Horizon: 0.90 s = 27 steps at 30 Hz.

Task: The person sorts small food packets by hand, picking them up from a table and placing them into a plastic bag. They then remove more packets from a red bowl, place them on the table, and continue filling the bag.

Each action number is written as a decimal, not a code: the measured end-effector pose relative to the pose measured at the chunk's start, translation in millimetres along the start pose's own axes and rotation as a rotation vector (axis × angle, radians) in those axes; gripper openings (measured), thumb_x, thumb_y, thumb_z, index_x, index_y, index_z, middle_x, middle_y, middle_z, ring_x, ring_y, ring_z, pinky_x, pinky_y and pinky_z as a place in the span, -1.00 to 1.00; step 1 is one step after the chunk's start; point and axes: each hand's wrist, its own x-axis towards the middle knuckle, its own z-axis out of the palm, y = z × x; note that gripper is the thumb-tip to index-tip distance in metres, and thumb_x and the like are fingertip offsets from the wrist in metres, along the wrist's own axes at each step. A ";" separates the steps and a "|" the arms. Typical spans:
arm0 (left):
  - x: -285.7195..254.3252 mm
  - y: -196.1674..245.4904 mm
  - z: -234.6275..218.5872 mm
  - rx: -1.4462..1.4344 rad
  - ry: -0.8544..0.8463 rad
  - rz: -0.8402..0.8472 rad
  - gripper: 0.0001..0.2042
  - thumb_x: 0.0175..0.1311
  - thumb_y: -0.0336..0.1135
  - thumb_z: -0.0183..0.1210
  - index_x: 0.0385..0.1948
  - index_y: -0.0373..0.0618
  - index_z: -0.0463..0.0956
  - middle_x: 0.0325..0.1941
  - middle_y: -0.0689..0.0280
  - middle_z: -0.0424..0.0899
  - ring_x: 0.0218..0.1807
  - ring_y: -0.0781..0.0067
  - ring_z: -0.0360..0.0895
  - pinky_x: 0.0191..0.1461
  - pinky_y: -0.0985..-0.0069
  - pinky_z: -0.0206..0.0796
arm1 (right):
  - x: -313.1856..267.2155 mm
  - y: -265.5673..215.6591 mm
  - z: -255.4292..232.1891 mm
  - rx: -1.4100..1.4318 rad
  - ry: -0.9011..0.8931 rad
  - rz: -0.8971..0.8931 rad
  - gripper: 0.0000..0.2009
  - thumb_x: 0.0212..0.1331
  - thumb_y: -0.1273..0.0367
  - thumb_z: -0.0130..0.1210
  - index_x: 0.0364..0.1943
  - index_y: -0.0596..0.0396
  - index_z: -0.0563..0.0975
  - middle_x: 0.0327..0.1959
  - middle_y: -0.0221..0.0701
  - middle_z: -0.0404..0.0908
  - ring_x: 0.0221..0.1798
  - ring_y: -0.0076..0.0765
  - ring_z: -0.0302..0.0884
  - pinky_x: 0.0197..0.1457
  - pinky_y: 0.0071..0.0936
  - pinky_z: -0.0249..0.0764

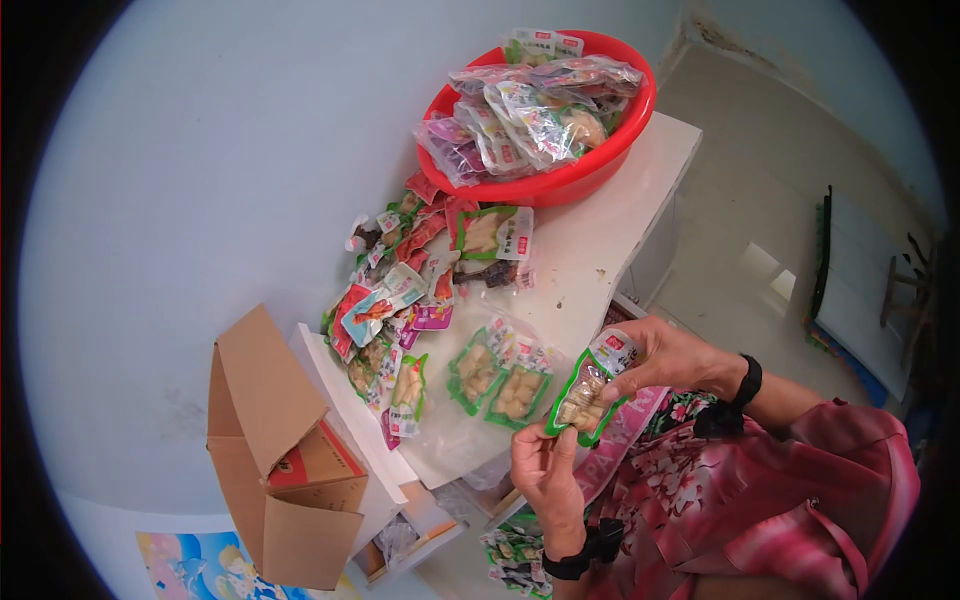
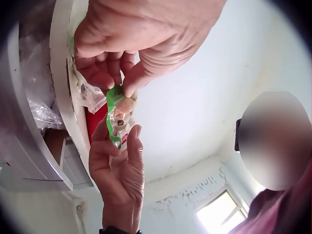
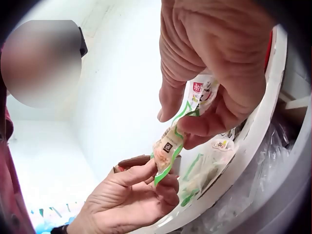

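A small clear snack packet [image 1: 583,398] with a green border and pale food pieces inside is held between both hands, in front of the pink floral clothing. The left hand [image 1: 552,480] pinches its lower end between thumb and fingers. At the other end, by the red logo, the right hand [image 1: 668,358] grips the packet with its thumb over the front. In the left wrist view the packet [image 2: 119,114] shows edge-on. Two similar green-edged packs [image 1: 517,393] lie on the white table [image 1: 630,215] close by.
A red basin [image 1: 640,110] full of bagged packets stands at the table's far end. Loose colourful packets [image 1: 385,305] are heaped along the wall side. An open cardboard box [image 1: 270,390] sits beyond the table's left end. Below, an open drawer [image 1: 415,530] holds clear plastic.
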 end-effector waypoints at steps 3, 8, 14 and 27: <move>0.6 13.6 11.7 -0.054 -0.024 -0.008 -0.70 0.30 -0.57 0.36 0.00 -0.27 0.47 0.00 0.22 0.66 -0.02 0.47 0.62 0.16 0.50 0.43 | -4.7 -3.3 0.0 -0.008 0.010 0.065 -0.56 0.15 0.48 0.47 0.12 0.22 0.61 -0.02 -0.45 0.75 0.00 -0.57 0.65 0.13 -0.47 0.61; -0.6 8.0 4.9 -0.065 -0.101 -0.101 -0.67 0.24 -0.55 0.43 -0.04 -0.26 0.47 -0.03 0.18 0.67 -0.05 0.47 0.65 0.10 0.50 0.50 | -4.4 -5.3 9.1 -0.023 0.013 -0.047 -0.64 0.16 0.49 0.47 0.02 0.20 0.62 -0.13 -0.51 0.74 -0.05 -0.63 0.63 0.03 -0.53 0.60; -1.2 12.5 14.9 0.053 -0.046 -0.011 -0.75 0.25 -0.52 0.44 -0.21 -0.24 0.48 -0.23 0.28 0.67 -0.21 0.54 0.62 -0.06 0.55 0.48 | -3.9 8.8 -2.1 -0.174 0.011 -0.046 -0.79 0.17 0.46 0.47 -0.23 0.15 0.62 -0.33 -0.60 0.64 -0.18 -0.74 0.51 -0.13 -0.61 0.48; 13.0 8.1 6.0 0.635 0.159 0.329 -0.72 0.39 -0.39 0.32 0.04 -0.28 0.52 -0.34 0.34 0.63 -0.34 0.63 0.50 -0.23 0.60 0.35 | -0.4 -18.3 -22.6 -0.035 0.392 -0.265 -0.75 0.31 0.44 0.33 -0.01 0.24 0.62 -0.16 -0.43 0.75 -0.12 -0.60 0.68 -0.05 -0.56 0.63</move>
